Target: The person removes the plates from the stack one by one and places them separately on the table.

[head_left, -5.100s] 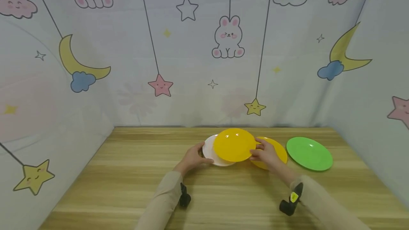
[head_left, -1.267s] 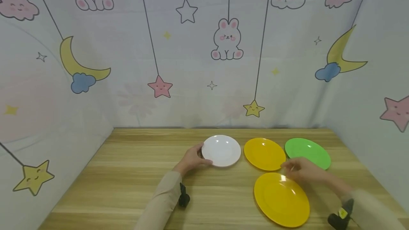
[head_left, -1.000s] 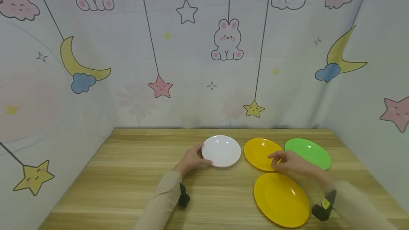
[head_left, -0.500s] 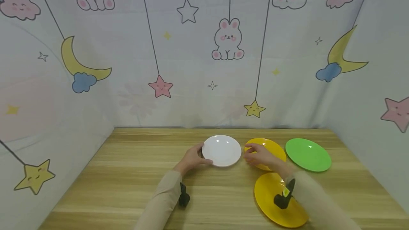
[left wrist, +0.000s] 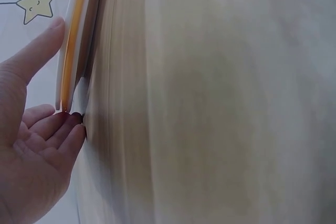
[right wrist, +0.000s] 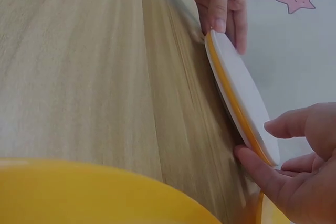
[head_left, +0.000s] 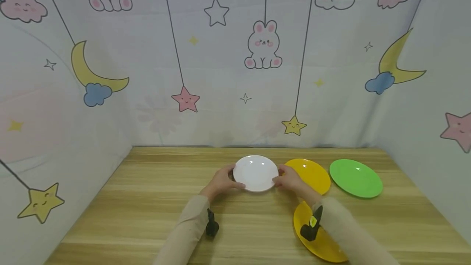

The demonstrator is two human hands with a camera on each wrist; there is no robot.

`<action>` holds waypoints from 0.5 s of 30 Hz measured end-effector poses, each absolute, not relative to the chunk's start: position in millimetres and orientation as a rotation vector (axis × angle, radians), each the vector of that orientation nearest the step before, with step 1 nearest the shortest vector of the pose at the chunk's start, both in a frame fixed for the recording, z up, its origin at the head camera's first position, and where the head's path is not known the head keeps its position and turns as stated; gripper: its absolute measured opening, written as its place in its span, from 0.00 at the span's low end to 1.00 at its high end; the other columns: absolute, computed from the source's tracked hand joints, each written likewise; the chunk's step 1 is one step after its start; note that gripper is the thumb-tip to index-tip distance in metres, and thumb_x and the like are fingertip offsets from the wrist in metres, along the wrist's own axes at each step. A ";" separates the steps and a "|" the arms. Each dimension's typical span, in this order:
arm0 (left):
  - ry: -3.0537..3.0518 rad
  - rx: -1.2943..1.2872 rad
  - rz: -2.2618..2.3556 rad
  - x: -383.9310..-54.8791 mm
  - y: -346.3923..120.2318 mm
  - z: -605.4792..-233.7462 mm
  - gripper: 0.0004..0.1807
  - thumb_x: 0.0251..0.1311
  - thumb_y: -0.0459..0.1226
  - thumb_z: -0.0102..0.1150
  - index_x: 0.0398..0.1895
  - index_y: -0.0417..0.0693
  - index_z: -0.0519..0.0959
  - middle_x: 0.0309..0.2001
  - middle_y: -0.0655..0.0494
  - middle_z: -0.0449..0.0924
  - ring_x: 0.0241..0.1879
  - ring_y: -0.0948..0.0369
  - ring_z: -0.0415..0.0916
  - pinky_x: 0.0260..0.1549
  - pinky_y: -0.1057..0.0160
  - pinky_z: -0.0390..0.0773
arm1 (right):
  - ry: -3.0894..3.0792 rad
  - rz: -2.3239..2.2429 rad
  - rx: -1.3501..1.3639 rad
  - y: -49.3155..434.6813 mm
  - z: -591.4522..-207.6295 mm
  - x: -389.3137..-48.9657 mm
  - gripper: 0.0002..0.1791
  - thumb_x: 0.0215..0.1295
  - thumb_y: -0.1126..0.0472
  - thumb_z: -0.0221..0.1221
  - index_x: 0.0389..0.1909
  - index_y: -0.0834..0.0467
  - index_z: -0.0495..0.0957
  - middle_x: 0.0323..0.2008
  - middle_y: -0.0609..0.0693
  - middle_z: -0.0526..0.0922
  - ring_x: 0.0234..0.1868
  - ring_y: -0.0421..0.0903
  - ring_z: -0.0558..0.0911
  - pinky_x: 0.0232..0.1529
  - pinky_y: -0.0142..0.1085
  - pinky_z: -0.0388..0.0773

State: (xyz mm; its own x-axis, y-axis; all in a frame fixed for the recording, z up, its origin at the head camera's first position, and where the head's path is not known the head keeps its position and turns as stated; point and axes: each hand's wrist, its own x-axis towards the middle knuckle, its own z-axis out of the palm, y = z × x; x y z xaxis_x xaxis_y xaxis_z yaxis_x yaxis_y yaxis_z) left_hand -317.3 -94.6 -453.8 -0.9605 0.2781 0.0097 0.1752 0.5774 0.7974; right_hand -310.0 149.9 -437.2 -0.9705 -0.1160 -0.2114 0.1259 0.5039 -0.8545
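A white plate tops a small stack near the back middle of the table. Edge on, the wrist views show an orange plate sandwiched below it, with another white rim underneath. My left hand holds the stack's left edge, thumb at the upper rim and fingers around the lower side. At the opposite edge, my right hand grips with its thumb over the white top and a finger under the rim. Whether the stack's base touches the table cannot be told.
Just right of the stack lies a yellow plate, partly behind my right hand. A green plate is farther right. Another yellow plate sits nearer me, half covered by my right forearm. Patterned cloth walls border the wooden table.
Earlier both hands were at a yellow plate and the white one; that yellow plate now lies nearer me. My right hand has since swept left to the white plate's rim; the left stayed.
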 end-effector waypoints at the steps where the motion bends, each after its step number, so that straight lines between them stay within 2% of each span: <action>1: 2.686 0.390 1.339 -317.3 -94.7 -453.5 0.48 0.38 0.42 0.73 0.62 0.29 0.60 0.62 0.37 0.63 0.62 0.48 0.60 0.61 0.53 0.61 | 2.511 -1.452 0.019 149.1 -437.4 -310.1 0.25 0.57 0.68 0.58 0.56 0.66 0.66 0.46 0.61 0.71 0.28 0.46 0.77 0.32 0.35 0.81; 8: 2.685 0.382 1.391 -317.2 -94.0 -452.2 0.45 0.39 0.39 0.73 0.60 0.27 0.62 0.58 0.35 0.67 0.58 0.48 0.66 0.57 0.54 0.67 | 2.518 -1.478 -0.035 147.4 -435.3 -306.8 0.23 0.54 0.69 0.62 0.51 0.69 0.68 0.38 0.60 0.71 0.24 0.47 0.78 0.28 0.35 0.81; 15: 2.637 0.295 1.528 -320.5 -91.6 -453.2 0.35 0.44 0.37 0.69 0.57 0.32 0.69 0.49 0.40 0.76 0.48 0.51 0.76 0.47 0.58 0.76 | 2.531 -1.475 0.047 142.6 -430.9 -303.8 0.25 0.55 0.72 0.59 0.55 0.69 0.67 0.40 0.60 0.72 0.24 0.45 0.77 0.29 0.36 0.82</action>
State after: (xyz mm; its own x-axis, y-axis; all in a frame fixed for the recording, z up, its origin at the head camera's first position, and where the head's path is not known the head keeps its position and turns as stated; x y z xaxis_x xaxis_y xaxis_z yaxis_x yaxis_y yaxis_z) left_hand -320.5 -91.6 -453.2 -0.9782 0.2057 0.0271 0.1258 0.4841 0.8659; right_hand -303.8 142.6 -430.9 -0.9772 -0.0781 -0.1975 0.1333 0.4985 -0.8566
